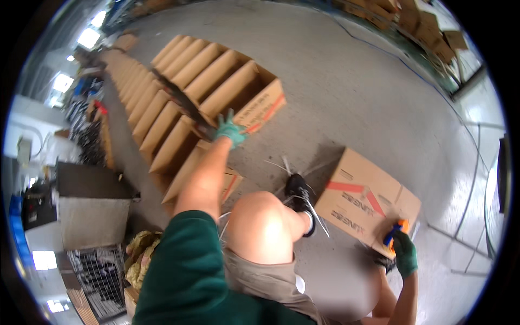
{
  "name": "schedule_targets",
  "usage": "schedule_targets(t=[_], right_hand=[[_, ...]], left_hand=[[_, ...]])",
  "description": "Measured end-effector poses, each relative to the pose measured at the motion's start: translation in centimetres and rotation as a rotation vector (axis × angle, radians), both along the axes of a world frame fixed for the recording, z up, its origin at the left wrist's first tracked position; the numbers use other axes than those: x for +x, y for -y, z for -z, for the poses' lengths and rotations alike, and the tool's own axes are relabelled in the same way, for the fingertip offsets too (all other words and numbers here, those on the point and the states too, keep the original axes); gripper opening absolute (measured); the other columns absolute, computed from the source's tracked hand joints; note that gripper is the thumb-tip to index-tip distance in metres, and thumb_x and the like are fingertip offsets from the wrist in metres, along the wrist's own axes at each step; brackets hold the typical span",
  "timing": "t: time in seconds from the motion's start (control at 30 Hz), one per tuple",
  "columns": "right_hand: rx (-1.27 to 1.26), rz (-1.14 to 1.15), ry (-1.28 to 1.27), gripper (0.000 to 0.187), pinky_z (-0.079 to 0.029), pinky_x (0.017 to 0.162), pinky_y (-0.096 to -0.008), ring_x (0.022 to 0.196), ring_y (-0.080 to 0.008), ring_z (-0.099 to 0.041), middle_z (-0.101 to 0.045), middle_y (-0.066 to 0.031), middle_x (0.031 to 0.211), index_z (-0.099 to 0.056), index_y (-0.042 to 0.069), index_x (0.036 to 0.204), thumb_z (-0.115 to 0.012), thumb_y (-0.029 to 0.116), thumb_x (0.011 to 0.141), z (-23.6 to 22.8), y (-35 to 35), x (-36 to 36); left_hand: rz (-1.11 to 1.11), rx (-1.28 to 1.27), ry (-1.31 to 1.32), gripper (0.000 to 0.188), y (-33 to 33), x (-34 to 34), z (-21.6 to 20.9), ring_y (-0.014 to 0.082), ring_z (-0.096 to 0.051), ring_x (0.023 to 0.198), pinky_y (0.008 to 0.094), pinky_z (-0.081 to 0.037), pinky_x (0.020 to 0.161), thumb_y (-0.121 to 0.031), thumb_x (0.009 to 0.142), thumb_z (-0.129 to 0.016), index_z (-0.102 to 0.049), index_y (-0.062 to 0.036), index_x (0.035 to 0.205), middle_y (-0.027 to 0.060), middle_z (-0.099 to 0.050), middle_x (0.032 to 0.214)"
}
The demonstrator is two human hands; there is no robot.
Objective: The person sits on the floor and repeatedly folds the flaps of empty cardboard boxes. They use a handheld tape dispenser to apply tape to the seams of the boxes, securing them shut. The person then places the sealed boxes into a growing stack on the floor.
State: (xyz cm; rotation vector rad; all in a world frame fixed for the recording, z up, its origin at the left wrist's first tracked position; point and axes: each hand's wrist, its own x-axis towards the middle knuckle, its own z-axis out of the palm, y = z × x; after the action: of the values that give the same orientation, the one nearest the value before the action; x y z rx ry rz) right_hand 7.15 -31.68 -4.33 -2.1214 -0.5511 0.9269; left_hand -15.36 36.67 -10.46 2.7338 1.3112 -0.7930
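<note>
My left hand (231, 131), in a green glove, reaches to the near end of a row of open-topped cartons (262, 103). Its fingers look stretched apart beside the nearest carton's corner; whether they touch it cannot be made out. A long dark strip (187, 103) runs from close to this hand between two rows of cartons. At the lower right, my right hand (406, 255), also green-gloved, is closed on an orange and blue tape dispenser (396, 236). The dispenser is at the near right edge of a closed brown carton (368, 197) with red stripes.
A second row of open cartons (157, 127) stretches away at left. White straps (287, 165) lie around my black shoe (298, 189). A grey metal box (93, 222) and a wire crate (97, 276) stand left. A blue cable (379, 49) crosses the floor; flattened cardboard (428, 32) is at far right.
</note>
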Motion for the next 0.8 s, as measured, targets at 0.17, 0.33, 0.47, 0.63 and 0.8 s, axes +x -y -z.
schedule_targets(t=[0.17,0.33,0.47,0.63,0.8], right_hand=[[-0.397,-0.072,0.322,0.046,-0.05,0.098,-0.0414,0.114,-0.0393,-0.063,-0.064,-0.0204,0.123,-0.058,0.006,0.134,-0.068,0.019,0.091,2.3,0.0,-0.3],[-0.643,-0.008,0.41,0.073,-0.048,0.101,-0.0469,0.121,-0.0433,-0.056,-0.048,-0.026,0.14,-0.041,0.015,0.15,-0.074,0.025,0.085,9.1,3.7,-0.5],[-0.713,0.047,0.308,0.073,-0.048,0.101,-0.0471,0.119,-0.0418,-0.058,-0.053,-0.0254,0.133,-0.042,0.025,0.151,-0.073,0.023,0.085,9.7,0.6,-0.8],[-0.666,0.113,0.325,0.049,-0.053,0.092,-0.0469,0.108,-0.0419,-0.064,-0.062,-0.0244,0.118,-0.054,0.019,0.138,-0.06,0.011,0.09,16.0,2.4,-0.8],[-0.547,0.166,0.354,0.044,-0.055,0.083,-0.0476,0.1,-0.0409,-0.067,-0.065,-0.0223,0.111,-0.059,0.016,0.13,-0.054,0.001,0.089,17.2,2.8,-1.0]], left_hand=[[0.32,0.132,0.183,0.039,1.6,3.2,-1.8,0.0369,-0.005,0.154,0.0631,-0.022,0.118,-0.046,0.092,-0.065,-0.067,-0.0359,0.13,0.0034,-0.008,0.169],[0.386,-0.467,0.251,0.045,8.5,14.2,-2.8,0.0322,-0.059,0.12,0.0411,-0.046,0.106,-0.031,0.095,-0.059,-0.06,-0.0121,0.136,0.0153,-0.062,0.132],[0.509,-0.576,0.105,0.048,15.4,18.6,5.5,0.0343,-0.065,0.113,0.0419,-0.05,0.099,-0.023,0.093,-0.055,-0.057,-0.0051,0.138,0.0179,-0.068,0.124],[0.199,-0.599,0.226,0.052,26.4,16.1,17.7,0.0392,-0.061,0.12,0.0424,-0.048,0.102,-0.026,0.09,-0.06,-0.057,-0.0015,0.135,0.0276,-0.06,0.132],[-0.223,-0.694,0.63,0.039,28.6,14.4,20.6,0.0422,-0.067,0.103,0.0421,-0.053,0.087,-0.016,0.087,-0.063,-0.062,-0.0001,0.124,0.0271,-0.068,0.114]])
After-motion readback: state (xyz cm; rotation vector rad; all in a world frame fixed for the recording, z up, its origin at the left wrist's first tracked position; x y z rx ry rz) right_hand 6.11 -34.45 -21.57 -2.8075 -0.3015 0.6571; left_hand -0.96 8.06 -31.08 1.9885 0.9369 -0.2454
